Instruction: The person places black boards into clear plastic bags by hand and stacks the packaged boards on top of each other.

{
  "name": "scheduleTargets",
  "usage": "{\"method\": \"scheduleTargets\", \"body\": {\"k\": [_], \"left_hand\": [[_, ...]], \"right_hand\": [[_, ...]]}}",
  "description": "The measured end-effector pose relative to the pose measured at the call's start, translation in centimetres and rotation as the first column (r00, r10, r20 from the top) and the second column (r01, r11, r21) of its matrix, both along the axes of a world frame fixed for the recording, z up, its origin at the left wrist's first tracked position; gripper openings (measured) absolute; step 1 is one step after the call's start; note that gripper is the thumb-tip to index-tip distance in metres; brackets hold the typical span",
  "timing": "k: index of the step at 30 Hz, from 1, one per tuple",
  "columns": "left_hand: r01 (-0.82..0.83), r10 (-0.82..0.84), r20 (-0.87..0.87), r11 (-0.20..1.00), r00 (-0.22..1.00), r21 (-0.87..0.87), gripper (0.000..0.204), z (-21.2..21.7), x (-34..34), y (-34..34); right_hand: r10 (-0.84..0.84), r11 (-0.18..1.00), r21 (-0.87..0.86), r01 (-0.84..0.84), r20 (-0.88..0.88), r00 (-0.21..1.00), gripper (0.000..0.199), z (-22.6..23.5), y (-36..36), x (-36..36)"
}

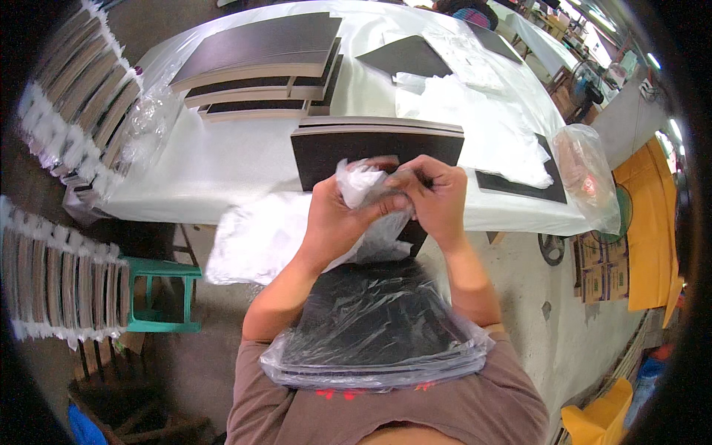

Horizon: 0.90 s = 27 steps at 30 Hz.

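Observation:
A stack of dark flat boards sits in a clear plastic bag (374, 326), resting against my body and reaching up toward the table. My left hand (337, 219) and my right hand (434, 196) both pinch the bunched open end of that bag (363, 182) just above the table's near edge. Behind my hands lies another stack of dark boards (374, 141) on the white table (222, 163).
More dark board stacks (263, 63) lie at the table's far left, loose plastic bags (475, 104) at the right. Bagged board bundles (81, 89) stand in rows at the left. A green stool (159, 293) is under the table; a plastic bag (586, 174) hangs at its right end.

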<state>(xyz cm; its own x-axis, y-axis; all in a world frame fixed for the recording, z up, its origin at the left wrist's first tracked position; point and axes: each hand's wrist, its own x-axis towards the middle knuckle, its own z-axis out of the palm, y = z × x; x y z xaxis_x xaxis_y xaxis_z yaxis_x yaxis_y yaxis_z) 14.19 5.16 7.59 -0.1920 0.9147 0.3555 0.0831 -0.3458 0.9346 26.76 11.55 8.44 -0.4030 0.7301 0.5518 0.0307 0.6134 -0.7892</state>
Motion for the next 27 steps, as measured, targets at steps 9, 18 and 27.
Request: {"method": "scheduleTargets", "body": {"k": [9,18,27], "left_hand": [[-0.062,0.078,0.257,0.996,0.963,-0.071,0.014,-1.3,0.1,-0.1],[-0.241,0.22,0.191,0.965,0.957,0.098,0.012,-2.8,0.5,0.8],[-0.044,0.074,0.494,0.996,0.866,-0.072,0.017,-3.1,0.2,0.2]], "right_hand": [[0.171,0.894,-0.338,-0.292,-0.346,0.923,0.016,-0.9,0.5,-0.3],[0.089,0.924,-0.357,-0.137,-0.148,0.985,0.015,-1.8,0.2,-0.8],[0.126,0.893,-0.353,-0.278,-0.397,0.909,0.021,-2.8,0.0,-1.8]]}}
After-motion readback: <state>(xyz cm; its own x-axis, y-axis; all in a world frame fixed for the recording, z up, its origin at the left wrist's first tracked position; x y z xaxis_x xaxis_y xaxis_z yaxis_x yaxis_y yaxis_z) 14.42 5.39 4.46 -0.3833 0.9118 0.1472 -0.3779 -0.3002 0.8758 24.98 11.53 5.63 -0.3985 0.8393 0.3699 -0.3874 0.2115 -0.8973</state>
